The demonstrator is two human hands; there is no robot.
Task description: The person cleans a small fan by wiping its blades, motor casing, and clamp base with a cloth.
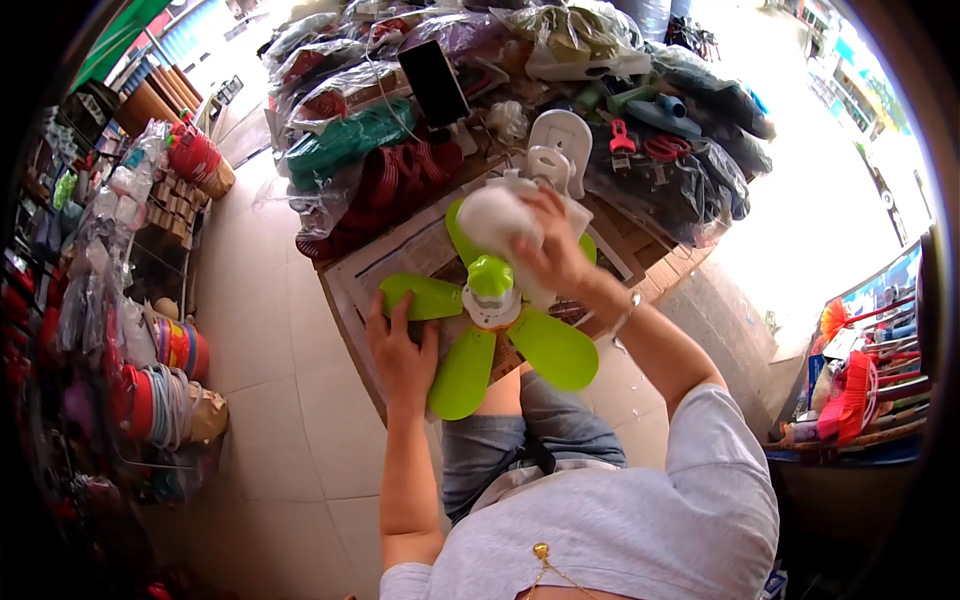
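Note:
A small fan (492,300) with several lime-green blades and a white-and-green hub lies in front of me, over the table's near edge. My left hand (402,352) is closed on its left blade, fingers and thumb curled around the edge. In my right hand (558,252) is a bunched white cloth (500,222), pressed over the upper blades and partly hiding them. The cloth and hand are slightly blurred. Just beyond my right hand stands a white plastic piece (560,145) with a rounded, oval outline; its lower part is hidden.
Newspaper (375,262) covers the table's near part. Behind it are plastic-wrapped goods (350,85), dark red sandals (405,178) and a phone-like dark screen (433,83). Crowded shelves (130,210) line the left side. A rack of red-handled brushes (860,385) stands at right.

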